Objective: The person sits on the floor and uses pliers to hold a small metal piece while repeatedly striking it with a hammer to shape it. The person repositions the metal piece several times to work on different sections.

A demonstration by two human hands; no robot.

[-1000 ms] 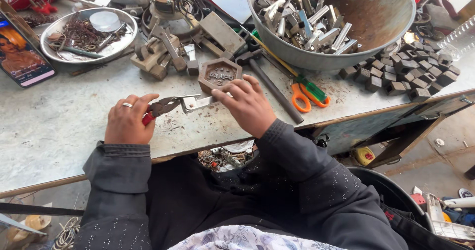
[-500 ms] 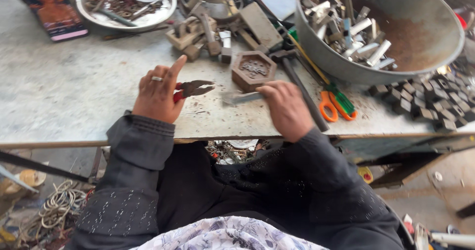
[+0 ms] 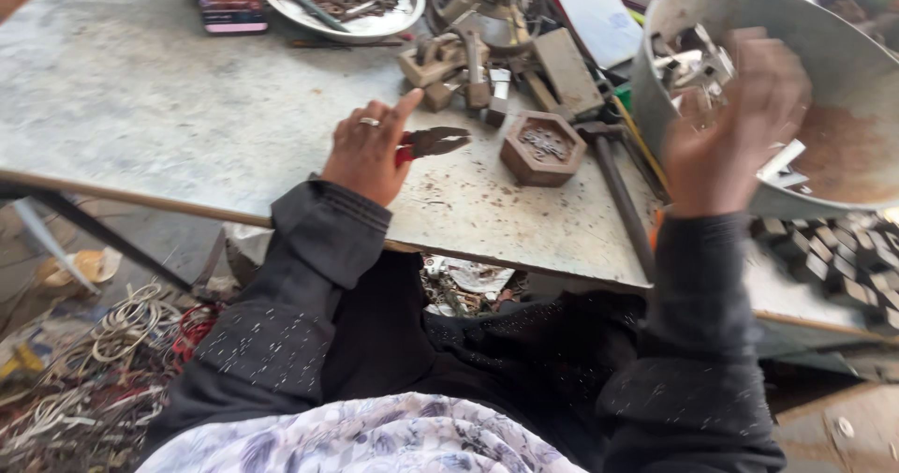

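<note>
My left hand (image 3: 367,150) rests on the grey table (image 3: 140,117) and grips red-handled pliers (image 3: 433,141), whose jaws point right toward a hexagonal wooden box (image 3: 541,148) with small metal bits in it. My right hand (image 3: 735,122) is raised and blurred in front of a large metal bowl (image 3: 843,159) full of short metal pieces (image 3: 698,56). Its fingers curl over the bowl's near rim. Whether it holds a piece I cannot tell.
Behind the box lies a heap of metal blocks and tools (image 3: 468,56). A round metal plate (image 3: 281,3) of scrap sits at the back. A dark rod (image 3: 618,192) lies beside the box. Small dark blocks (image 3: 824,258) cover the right edge. Wire coils (image 3: 112,342) lie on the floor.
My right hand has left the table by the box and lifted right to the bowl; the metal strip it held is no longer seen. My left hand stays put with the pliers.
</note>
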